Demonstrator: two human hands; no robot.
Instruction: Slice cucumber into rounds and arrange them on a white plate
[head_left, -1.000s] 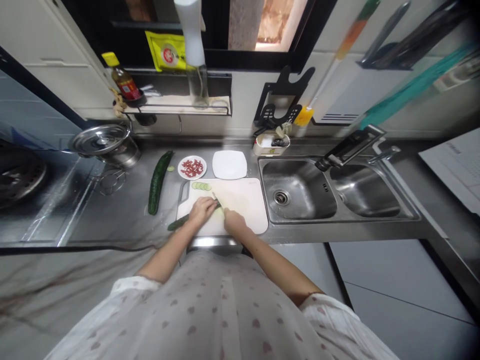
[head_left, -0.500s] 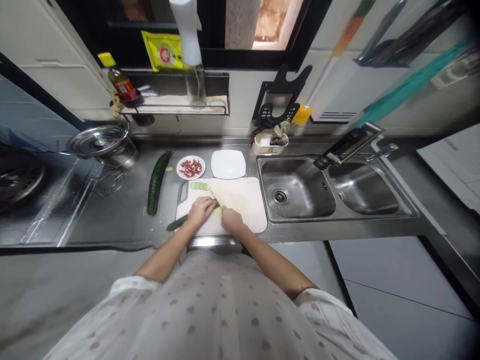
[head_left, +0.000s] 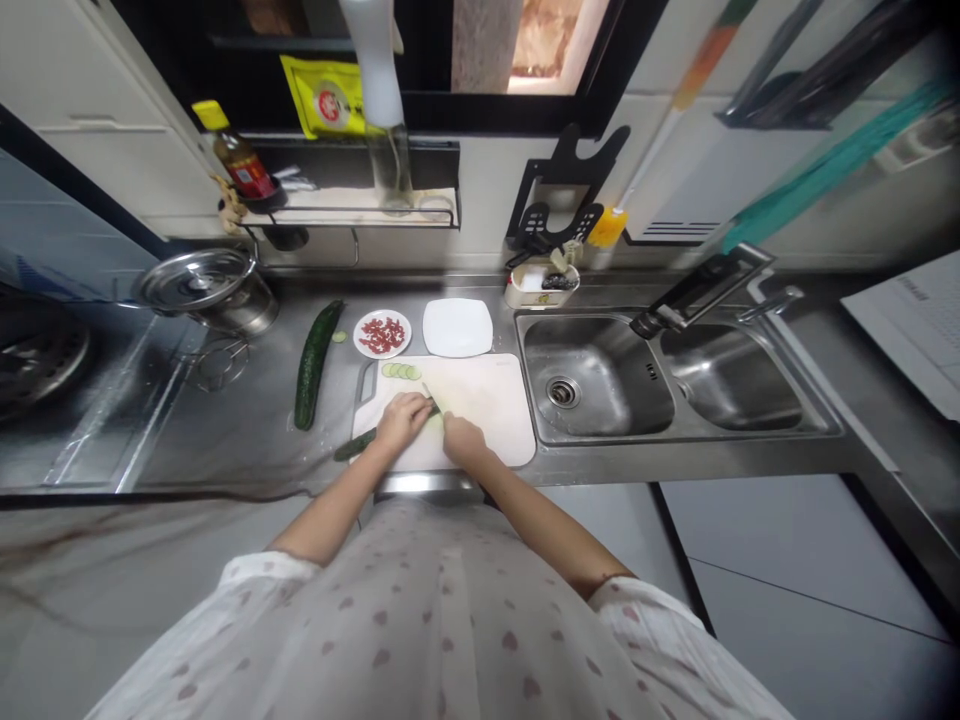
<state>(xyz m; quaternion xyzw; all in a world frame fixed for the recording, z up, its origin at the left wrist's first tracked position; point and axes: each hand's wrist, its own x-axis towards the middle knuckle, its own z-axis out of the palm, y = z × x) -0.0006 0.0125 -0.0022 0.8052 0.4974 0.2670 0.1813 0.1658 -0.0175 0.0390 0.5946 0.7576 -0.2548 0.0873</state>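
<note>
My left hand [head_left: 403,421] is closed over a cucumber [head_left: 355,445] that lies slantwise on the white cutting board [head_left: 495,410]. The cucumber's dark green end sticks out to the left, past the board's edge. In my right hand [head_left: 464,440] is a knife [head_left: 431,394], its blade pointing up and left against the cucumber's right end. Most of the handle is hidden by my fingers. Several pale cucumber slices [head_left: 401,371] overlap in a row near the board's top left. A whole cucumber [head_left: 316,365] rests on the counter left of the board, beside a small cut-off end [head_left: 339,337].
Behind the board stand a plate of chopped red pieces [head_left: 366,345] and a white square plate [head_left: 457,328]. A double sink [head_left: 600,375] with a faucet [head_left: 697,290] adjoins on the right. At the left sits a lidded steel pot [head_left: 247,305], and a utensil holder [head_left: 541,298] is against the wall.
Hardly anything differs. Both hands, the knife and the cucumber keep nearly the same positions, while the view has shifted very slightly.
</note>
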